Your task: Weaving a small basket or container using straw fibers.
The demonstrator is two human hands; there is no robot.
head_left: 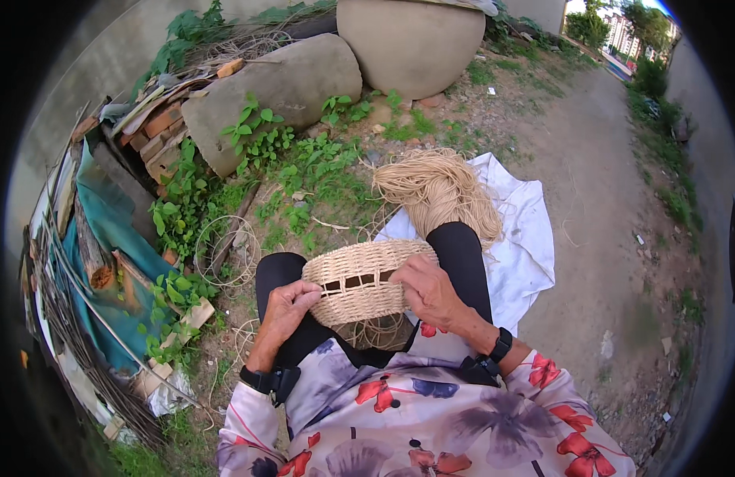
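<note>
You've got the woven basket [359, 282] on your lap w/ both hands clamped on it, left hand [286, 306] pinching its edge, right hand [425, 288] gripping the rim; walls look mostly woven, lots of cord bundle [439, 189] left ahead.

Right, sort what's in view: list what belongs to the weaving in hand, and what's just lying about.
In the work:
- woven basket, on the lap
- left hand on its left edge
- right hand on its right edge
- bundle of pale cord
- white cloth under the bundle

Lying about:
- two big stone jars
- stacked bricks
- wire hoop
- teal tarp
</note>
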